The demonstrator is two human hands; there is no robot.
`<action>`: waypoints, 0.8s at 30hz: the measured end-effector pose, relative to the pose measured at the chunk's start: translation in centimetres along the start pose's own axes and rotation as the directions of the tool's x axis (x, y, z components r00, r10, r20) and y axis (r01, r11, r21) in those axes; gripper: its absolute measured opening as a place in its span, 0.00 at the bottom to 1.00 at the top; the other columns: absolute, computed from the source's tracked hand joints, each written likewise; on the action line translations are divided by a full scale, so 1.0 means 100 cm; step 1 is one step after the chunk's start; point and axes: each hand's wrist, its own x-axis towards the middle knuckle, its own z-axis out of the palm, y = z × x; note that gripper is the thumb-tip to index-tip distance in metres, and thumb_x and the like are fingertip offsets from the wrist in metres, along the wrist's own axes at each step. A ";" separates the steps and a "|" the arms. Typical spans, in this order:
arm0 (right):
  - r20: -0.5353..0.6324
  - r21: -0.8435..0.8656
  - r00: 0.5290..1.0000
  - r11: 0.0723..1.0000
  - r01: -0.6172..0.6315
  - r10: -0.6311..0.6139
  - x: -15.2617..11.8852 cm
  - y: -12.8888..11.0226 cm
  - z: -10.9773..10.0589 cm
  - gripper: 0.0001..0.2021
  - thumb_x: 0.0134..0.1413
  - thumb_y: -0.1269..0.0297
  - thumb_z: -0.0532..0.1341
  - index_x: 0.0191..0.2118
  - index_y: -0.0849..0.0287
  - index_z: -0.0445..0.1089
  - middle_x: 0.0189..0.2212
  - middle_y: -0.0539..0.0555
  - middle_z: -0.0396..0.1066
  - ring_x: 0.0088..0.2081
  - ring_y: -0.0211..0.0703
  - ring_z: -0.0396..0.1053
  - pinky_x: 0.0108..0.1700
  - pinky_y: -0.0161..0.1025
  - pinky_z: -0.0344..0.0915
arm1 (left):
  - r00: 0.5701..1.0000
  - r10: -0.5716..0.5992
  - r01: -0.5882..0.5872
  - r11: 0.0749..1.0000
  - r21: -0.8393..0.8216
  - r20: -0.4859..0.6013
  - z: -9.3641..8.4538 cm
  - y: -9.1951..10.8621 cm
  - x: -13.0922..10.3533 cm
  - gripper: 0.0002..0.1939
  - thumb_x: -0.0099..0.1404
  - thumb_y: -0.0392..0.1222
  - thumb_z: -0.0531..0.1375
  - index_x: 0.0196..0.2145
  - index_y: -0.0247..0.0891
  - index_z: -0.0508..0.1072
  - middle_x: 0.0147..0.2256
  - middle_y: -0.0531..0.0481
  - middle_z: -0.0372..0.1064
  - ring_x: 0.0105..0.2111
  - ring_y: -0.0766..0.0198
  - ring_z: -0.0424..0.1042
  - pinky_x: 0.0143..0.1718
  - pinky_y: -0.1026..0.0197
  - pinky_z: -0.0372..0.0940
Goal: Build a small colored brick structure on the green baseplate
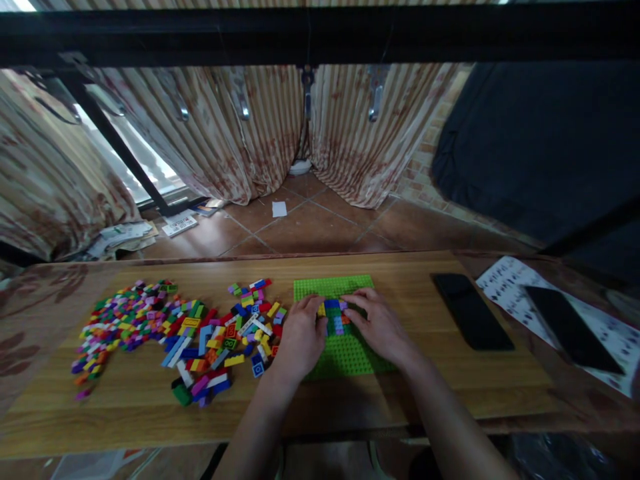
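A green studded baseplate (345, 360) lies on the wooden table, with a small cluster of joined toy bricks (336, 320) in blue, green, light blue and orange at its middle. My left hand (303, 333) rests over the plate's left part, fingers curled, thumb and forefinger closed about a yellow brick (321, 309) at the cluster's left edge. From the right side my right hand (376, 323) reaches in, its thumb and forefinger pinching a small purple brick (343, 305) at the cluster's upper right corner. The left fingers partly hide the cluster's left side.
Loose bricks (230, 333) in many colours spread left of the plate, with a denser pile of small ones (125, 313) farther left. A black phone (470, 311) lies on the table at right. Beyond it, another dark flat device (573, 329) rests on a printed sheet (515, 283).
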 end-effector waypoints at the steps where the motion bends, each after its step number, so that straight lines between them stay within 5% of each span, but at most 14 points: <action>1: -0.003 0.011 1.000 1.000 -0.002 0.002 0.000 0.000 0.000 0.13 0.59 0.63 0.58 0.48 0.56 0.74 0.43 0.58 0.67 0.46 0.47 0.67 0.51 0.46 0.64 | 1.000 -0.004 0.004 1.000 0.009 0.003 0.000 0.000 0.000 0.21 0.61 0.29 0.56 0.52 0.34 0.69 0.51 0.42 0.68 0.51 0.55 0.67 0.56 0.51 0.62; 24: -0.065 0.037 0.997 0.999 0.037 -0.035 0.006 -0.003 0.002 0.07 0.59 0.67 0.57 0.39 0.57 0.73 0.39 0.55 0.71 0.44 0.47 0.67 0.50 0.45 0.63 | 1.000 0.001 -0.001 0.999 0.041 0.004 0.002 0.002 0.000 0.21 0.60 0.27 0.54 0.51 0.35 0.69 0.49 0.43 0.69 0.50 0.54 0.67 0.55 0.51 0.62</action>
